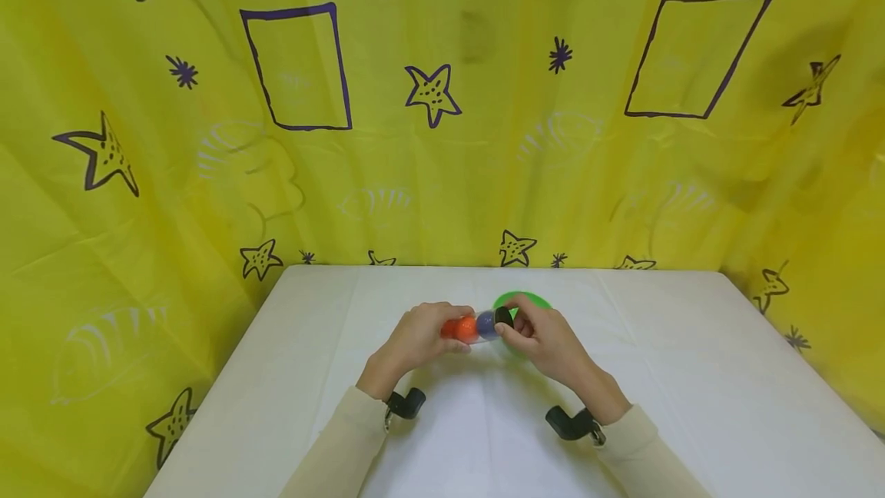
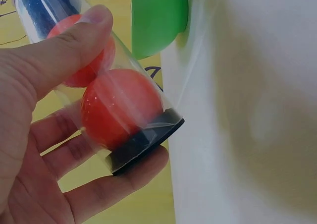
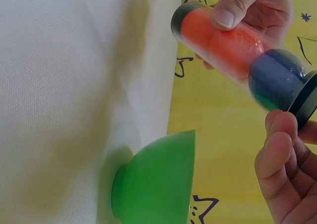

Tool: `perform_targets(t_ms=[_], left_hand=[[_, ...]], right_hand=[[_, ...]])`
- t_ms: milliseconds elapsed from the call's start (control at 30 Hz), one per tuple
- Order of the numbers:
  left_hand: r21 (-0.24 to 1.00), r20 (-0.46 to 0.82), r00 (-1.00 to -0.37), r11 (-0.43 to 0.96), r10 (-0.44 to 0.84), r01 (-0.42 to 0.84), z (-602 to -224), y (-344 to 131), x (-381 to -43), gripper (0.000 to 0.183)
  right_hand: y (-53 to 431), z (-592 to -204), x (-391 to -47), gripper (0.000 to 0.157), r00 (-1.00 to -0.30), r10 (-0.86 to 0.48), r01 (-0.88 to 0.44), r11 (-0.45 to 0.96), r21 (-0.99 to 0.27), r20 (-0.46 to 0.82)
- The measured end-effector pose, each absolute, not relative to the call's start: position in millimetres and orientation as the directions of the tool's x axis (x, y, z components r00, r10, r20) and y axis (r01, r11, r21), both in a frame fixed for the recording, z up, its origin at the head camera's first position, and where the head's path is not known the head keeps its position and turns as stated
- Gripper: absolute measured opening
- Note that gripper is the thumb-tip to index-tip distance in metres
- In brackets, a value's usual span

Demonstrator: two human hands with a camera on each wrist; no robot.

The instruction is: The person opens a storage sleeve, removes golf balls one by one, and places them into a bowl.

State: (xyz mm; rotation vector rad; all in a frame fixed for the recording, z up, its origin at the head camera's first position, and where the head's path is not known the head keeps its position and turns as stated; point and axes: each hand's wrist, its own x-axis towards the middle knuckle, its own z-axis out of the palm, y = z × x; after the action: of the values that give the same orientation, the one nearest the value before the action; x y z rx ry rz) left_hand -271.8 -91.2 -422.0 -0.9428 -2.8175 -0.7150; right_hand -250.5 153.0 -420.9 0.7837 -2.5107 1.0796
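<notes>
A clear tube (image 2: 126, 65) with black ends lies sideways between the two hands, above the table. Inside it are two orange-red balls (image 2: 119, 105) and one dark blue ball (image 3: 277, 78). My left hand (image 1: 425, 336) grips the tube around the orange-red balls, thumb across its wall, with a finger under the black base (image 2: 143, 142). At the blue ball's end, my right hand (image 1: 546, 333) pinches the black cap (image 1: 504, 318). Behind the right hand, a green bowl (image 3: 158, 179) stands upright on the table, partly hidden in the head view.
The table (image 1: 276, 406) has a white cover. Yellow curtains (image 1: 442, 167) with drawn stars and frames rise along its back and both sides. Black wrist mounts (image 1: 406, 403) sit on both forearms.
</notes>
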Motion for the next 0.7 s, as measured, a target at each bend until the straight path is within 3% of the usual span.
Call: perform_targets(t_ms=[433,700], left_hand=[[0.475,0.200,-0.793,0.650,0.576,0.592,-419.5,-95.3,-275.4,0.045],[0.508,0.178,-0.794,0.637,0.581,0.580,-418.7,-98.7,-274.3,0.048]], right_hand=[[152.9,-420.3,-250.1,0.021,-0.769,-0.398,-0.637,0.541,-0.550,0.500],[152.3,-422.8,-249.2,0.021,-0.747,-0.415,-0.663,0.525,-0.534,0.520]])
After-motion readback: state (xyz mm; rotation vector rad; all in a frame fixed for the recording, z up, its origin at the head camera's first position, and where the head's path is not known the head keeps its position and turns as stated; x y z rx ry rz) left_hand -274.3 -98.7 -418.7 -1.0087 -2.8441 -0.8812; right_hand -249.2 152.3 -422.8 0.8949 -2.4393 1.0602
